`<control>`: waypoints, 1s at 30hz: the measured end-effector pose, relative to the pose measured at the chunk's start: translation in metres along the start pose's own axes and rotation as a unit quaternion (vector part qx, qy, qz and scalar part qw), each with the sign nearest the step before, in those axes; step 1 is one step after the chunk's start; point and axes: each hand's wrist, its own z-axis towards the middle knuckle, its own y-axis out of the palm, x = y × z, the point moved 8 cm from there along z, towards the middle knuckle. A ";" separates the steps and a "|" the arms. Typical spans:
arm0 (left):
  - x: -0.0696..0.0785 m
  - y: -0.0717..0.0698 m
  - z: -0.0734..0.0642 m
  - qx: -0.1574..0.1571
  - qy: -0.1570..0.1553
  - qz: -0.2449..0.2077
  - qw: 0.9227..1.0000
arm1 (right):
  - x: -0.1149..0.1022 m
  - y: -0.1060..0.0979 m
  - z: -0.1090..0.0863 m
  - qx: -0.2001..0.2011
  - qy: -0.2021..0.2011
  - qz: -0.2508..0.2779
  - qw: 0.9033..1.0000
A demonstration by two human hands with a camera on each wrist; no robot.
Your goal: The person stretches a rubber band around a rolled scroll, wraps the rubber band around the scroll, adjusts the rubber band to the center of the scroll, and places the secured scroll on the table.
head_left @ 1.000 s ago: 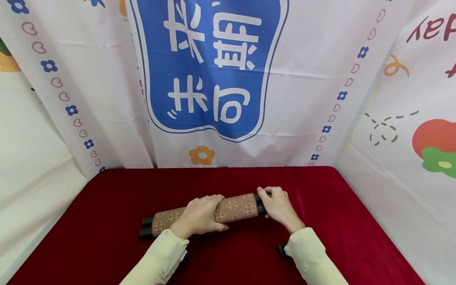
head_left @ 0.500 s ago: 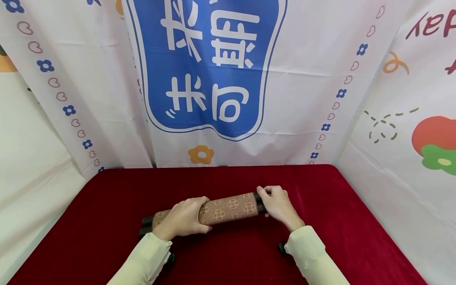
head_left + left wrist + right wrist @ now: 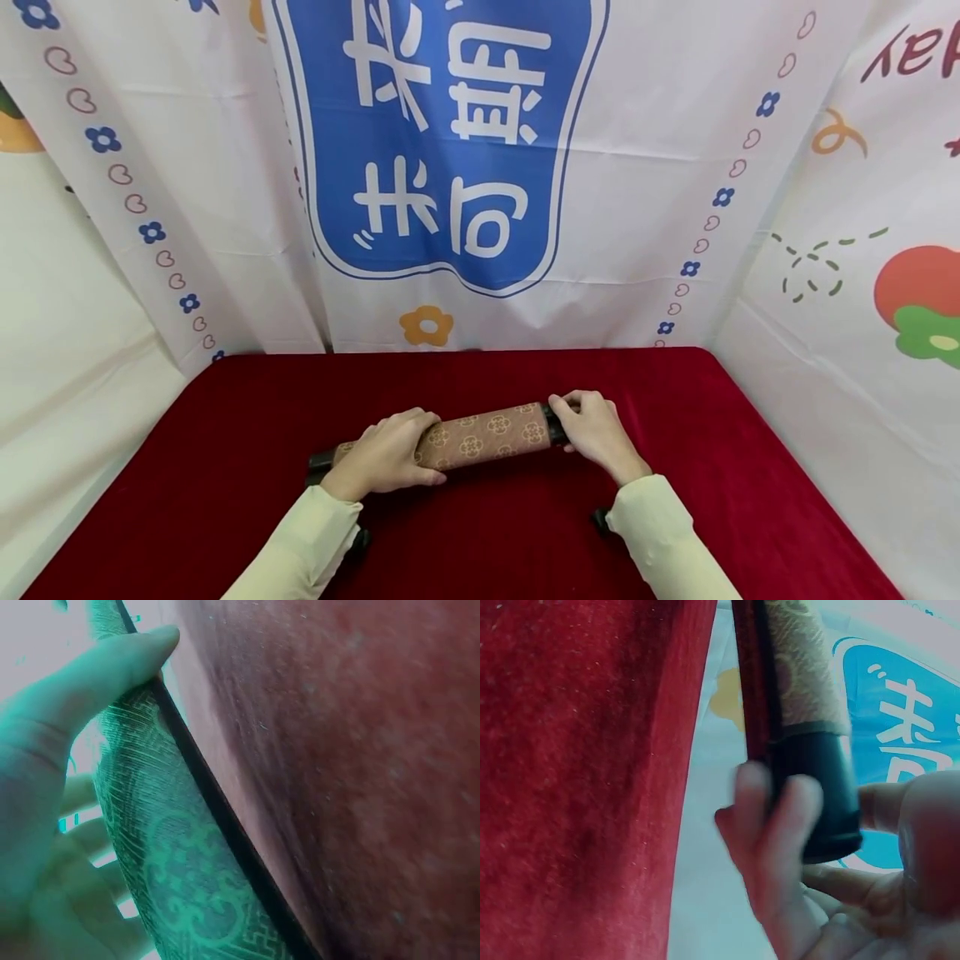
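A rolled scroll [image 3: 487, 435] in brown fabric with a tan flower pattern lies slantwise over the table, its right end farther back. Black knobs [image 3: 321, 460] stick out at its left end. My left hand [image 3: 390, 454] grips it left of the middle, with the thumb on the near side and the fingers over the top. At the opposite end, my right hand [image 3: 596, 433] holds the black knobs. The right wrist view has fingers curled round a black end knob [image 3: 821, 784]. In the left wrist view the thumb lies across the patterned roll [image 3: 195, 862], beside a dark edge strip.
Dark red cloth [image 3: 480, 533] covers the table. Behind it hangs a white curtain [image 3: 622, 208] with a blue printed sign [image 3: 442, 208]. More printed white cloth [image 3: 847, 333] closes off the right side, and a pale sheet [image 3: 67, 350] the left.
My left hand has slid left along the scroll, baring more of its middle. Most recently the scroll and right hand have shifted slightly right. The right hand has kept its hold.
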 end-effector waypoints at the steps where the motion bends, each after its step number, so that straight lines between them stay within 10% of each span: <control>1: 0.001 0.001 0.001 -0.002 -0.001 0.002 1.000 | 0.000 -0.001 -0.001 -0.001 -0.004 -0.014 1.000; 30: 0.008 0.034 0.047 -0.020 0.002 0.062 0.998 | -0.017 -0.017 -0.015 -0.032 -0.088 -0.194 0.977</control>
